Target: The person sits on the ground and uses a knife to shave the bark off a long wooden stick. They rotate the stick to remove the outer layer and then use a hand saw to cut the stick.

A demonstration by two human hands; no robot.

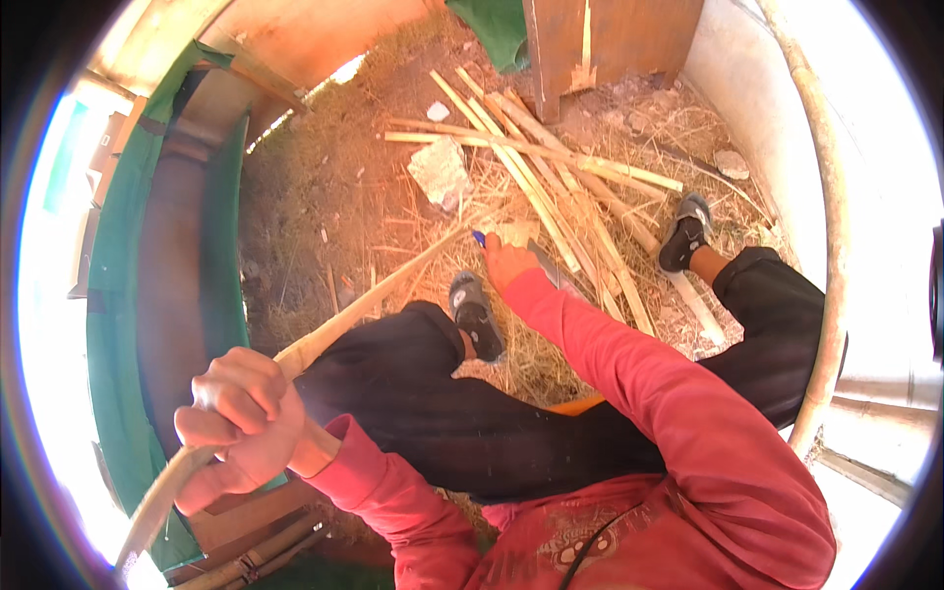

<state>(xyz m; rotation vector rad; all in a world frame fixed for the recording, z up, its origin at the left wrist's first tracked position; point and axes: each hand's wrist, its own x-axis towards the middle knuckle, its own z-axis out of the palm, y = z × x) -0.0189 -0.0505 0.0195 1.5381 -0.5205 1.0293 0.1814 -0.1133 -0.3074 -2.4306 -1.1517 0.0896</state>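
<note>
A long pale strip of split bamboo or wood (pixel 364 303) slants from the lower left corner toward the middle of the floor. My left hand (pixel 241 418) is wrapped around its near part, by my left thigh. Beyond my knees, my right hand (pixel 508 264) is closed near the strip's far end. A blue handle end (pixel 479 238) sticks out on one side of that fist, and a grey blade (pixel 553 267) shows on the other, so it looks like a knife. Most of its handle is hidden by my fingers.
Several pale strips (pixel 531 182) lie crossed on the straw-strewn dirt floor beyond my feet. Near them sits a rough light stone block (pixel 440 172). A wooden cabinet (pixel 615 49) stands at the back, green sheeting (pixel 123 295) hangs at left, and a pole (pixel 824 197) rises at right.
</note>
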